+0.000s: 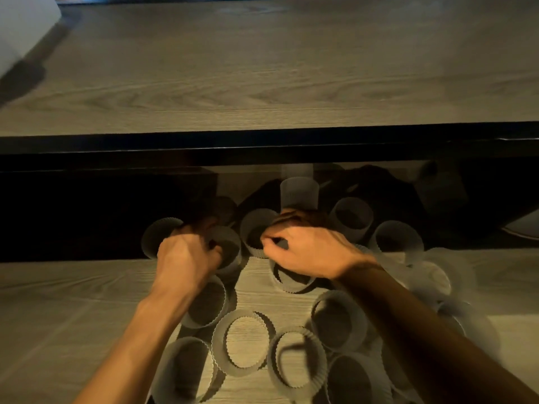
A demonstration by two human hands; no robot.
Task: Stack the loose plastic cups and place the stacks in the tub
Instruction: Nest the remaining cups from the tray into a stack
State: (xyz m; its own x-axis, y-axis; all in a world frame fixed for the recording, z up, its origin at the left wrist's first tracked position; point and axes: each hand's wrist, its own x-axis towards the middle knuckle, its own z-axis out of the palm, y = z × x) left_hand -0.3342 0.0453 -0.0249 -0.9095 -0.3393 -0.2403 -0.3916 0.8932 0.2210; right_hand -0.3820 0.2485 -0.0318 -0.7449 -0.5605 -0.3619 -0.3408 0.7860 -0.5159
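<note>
Several translucent fluted plastic cups stand loose on the pale wooden surface, among them one point(243, 342) near the front and one point(395, 239) at the right. My left hand point(186, 258) grips the rim of a cup point(227, 247) with curled fingers. My right hand point(306, 249) pinches the rim of another cup point(256, 228), above a further cup point(291, 279). A taller cup or small stack point(299, 192) stands behind my right hand. No tub is clearly in view.
A dark glossy panel point(262, 147) runs across the middle and mirrors the cups and hands. Beyond it lies a wooden top point(277, 68). A white object point(20, 27) sits at the far left corner. The image is dim and blurred.
</note>
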